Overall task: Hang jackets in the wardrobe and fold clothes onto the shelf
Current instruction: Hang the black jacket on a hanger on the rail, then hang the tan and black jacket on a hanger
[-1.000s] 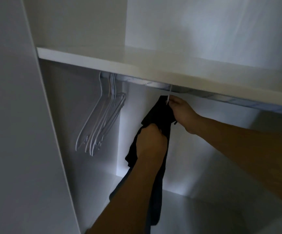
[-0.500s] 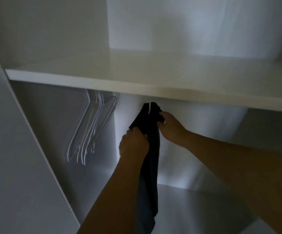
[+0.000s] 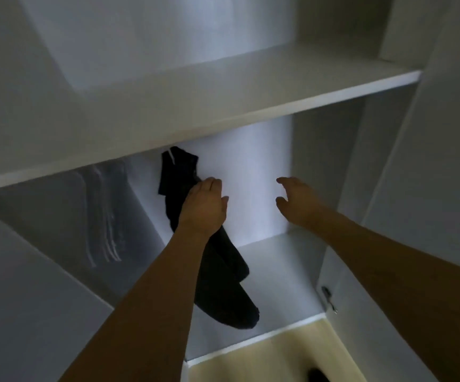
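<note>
Left hand (image 3: pixel 204 206), frame centre, fingers relaxed, rests against dark jacket (image 3: pixel 217 271); grasp uncertain. Right hand (image 3: pixel 296 201) spread, holding nothing, right of it. Jacket hangs below shelf (image 3: pixel 223 117); blurred hangers (image 3: pixel 107 216) at left.

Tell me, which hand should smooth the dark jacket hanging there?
Probably the left hand: its fingers lie straight against the dark jacket. The right hand hangs open in the air, apart from it.

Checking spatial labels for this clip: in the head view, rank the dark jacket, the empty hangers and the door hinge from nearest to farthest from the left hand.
1. Dark jacket: directly behind the left hand.
2. Empty hangers: blurred, further left.
3. Door hinge: far lower right.
</note>
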